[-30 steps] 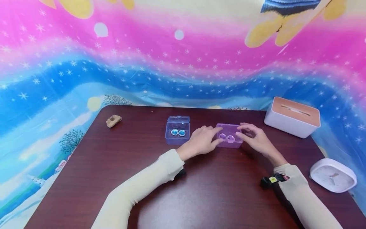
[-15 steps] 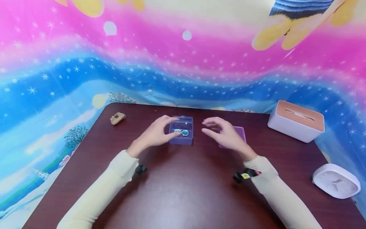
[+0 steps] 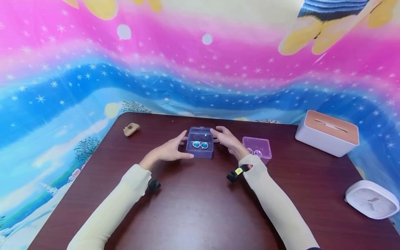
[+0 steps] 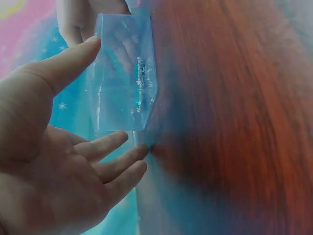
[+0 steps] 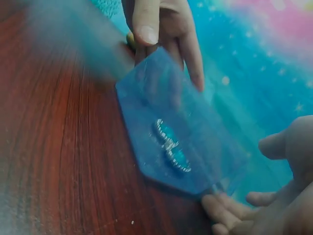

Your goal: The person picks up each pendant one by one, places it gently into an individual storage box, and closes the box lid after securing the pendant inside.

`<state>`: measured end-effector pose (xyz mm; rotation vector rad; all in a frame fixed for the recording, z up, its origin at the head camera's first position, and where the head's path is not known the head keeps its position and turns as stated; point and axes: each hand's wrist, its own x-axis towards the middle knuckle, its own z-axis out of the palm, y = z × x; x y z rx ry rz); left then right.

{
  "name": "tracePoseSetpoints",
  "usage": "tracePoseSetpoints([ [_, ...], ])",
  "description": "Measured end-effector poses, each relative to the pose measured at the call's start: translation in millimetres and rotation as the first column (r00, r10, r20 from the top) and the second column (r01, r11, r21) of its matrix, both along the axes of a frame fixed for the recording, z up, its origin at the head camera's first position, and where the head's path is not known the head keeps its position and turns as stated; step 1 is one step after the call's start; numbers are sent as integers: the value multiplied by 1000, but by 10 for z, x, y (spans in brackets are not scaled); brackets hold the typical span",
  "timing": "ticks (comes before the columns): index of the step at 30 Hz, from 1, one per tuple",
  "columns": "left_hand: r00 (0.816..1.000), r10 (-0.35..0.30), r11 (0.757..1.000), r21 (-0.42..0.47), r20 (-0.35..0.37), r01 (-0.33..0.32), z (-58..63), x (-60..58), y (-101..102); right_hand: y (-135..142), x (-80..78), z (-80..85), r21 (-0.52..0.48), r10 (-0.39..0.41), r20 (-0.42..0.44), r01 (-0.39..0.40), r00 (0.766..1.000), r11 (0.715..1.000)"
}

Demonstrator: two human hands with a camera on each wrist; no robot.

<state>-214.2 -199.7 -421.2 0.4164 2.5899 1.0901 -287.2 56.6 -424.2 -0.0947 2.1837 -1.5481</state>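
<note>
A clear blue box (image 3: 199, 155) stands on the table with its lid raised, and inside lies a pair of blue-stone earrings (image 5: 175, 156) with sparkly rims. At its left side is my left hand (image 3: 167, 149), thumb and fingers spread, the thumb near the front corner. My right hand (image 3: 229, 141) is at the box's right side, its fingertips by the back corner near the lid. In the right wrist view, fingertips (image 5: 220, 208) come up against the box's edge; neither hand is curled round it. Behind my right forearm, a clear purple box (image 3: 262, 144) also stands open, holding purple jewellery.
A white tissue box (image 3: 322, 139) with a wood-coloured top stands at the back right. Near the right edge sits a white clock (image 3: 372, 199). A small tan object (image 3: 131, 129) lies at the back left. A patterned cloth (image 3: 175, 69) hangs behind the brown table (image 3: 187, 211).
Both hands have left the purple box and moved left to the blue box. The left hand arrived first; the right followed. The purple box remains open, and the head view has shifted slightly.
</note>
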Motion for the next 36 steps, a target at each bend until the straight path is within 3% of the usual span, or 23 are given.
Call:
tracePoseSetpoints([
  [6, 1000, -5, 1000, 9, 20, 5, -60, -125, 44, -40, -80, -98, -29, -5, -30, 4, 1000, 1000],
  [11, 1000, 1, 1000, -16, 13, 0, -57, -140, 63, -66, -92, -130, -84, -17, -64, 12, 998, 996],
  [16, 999, -33, 999, -39, 27, 34, -63, -141, 61, -78, -92, -132, -146, -41, -102, 26, 994, 989],
  [22, 998, -54, 996, -75, 17, 55, -50, -159, 58, -75, -22, -106, -179, -70, -218, 31, 973, 983],
  [28, 998, -67, 993, -97, 0, 66, -49, -175, 65, -18, 112, -18, -203, -95, -274, 39, 957, 978],
  [31, 997, -74, 994, -88, -14, 72, -62, -183, 58, 10, 180, 7, -151, -51, -292, 6, 955, 989],
  [36, 997, -77, 993, -90, -20, 75, -76, -180, 60, 49, 287, -62, 14, 106, -326, -107, 940, 994],
])
